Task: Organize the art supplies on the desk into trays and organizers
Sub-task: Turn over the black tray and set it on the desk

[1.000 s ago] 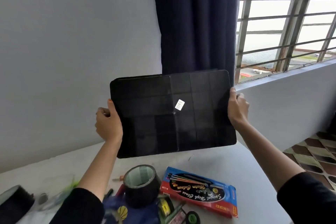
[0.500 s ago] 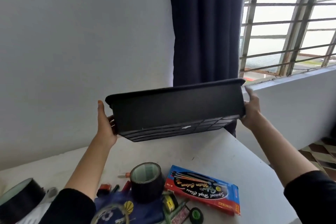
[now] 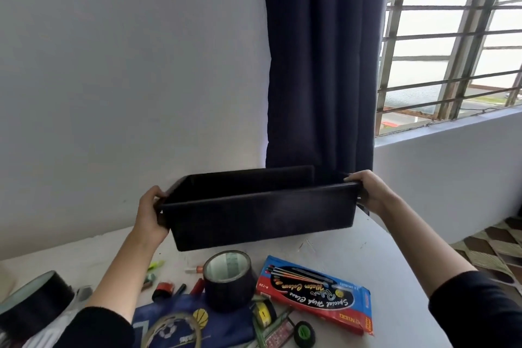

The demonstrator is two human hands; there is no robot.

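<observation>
Left grip (image 3: pixel 149 215) and right grip (image 3: pixel 370 192) clasp the ends of one black tray (image 3: pixel 260 217) (open side up); two black tape rolls (image 3: pixel 227 281) (image 3: pixel 34 302) and one brush box (image 3: pixel 313 291) lie on the bench (image 3: pixel 372 260).

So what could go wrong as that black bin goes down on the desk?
1. The bin, gripped at its ends by the left hand and right hand, is just behind the tape roll. Lowered any nearer, it might knock the roll or land on the pens beside it.
2. Its right end is close to the right edge of the desk, so it could end up overhanging.
3. Its far side looks near the curtain, which might snag.
</observation>
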